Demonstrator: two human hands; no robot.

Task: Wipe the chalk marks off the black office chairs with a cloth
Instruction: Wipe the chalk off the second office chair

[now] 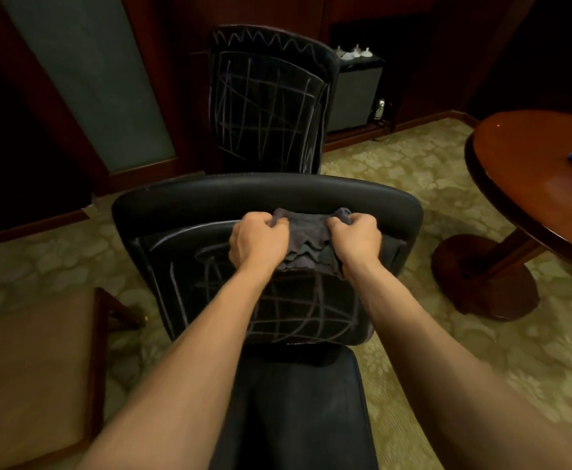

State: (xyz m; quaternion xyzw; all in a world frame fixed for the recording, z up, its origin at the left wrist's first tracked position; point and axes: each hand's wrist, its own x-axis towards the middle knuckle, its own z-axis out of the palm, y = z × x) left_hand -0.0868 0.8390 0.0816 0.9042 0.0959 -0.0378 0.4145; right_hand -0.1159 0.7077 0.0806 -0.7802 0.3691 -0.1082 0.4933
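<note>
Now, cloth [308,240] between both fingers [279,225].

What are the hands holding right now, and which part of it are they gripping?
Both hands hold the dark cloth against the near chair's backrest: left hand grips its left end, right hand its right end, fingers bunched into the fabric.

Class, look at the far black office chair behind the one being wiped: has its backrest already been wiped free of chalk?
No. The far chair still shows a chalk zigzag along the top and crossing lines over its backrest.
</note>
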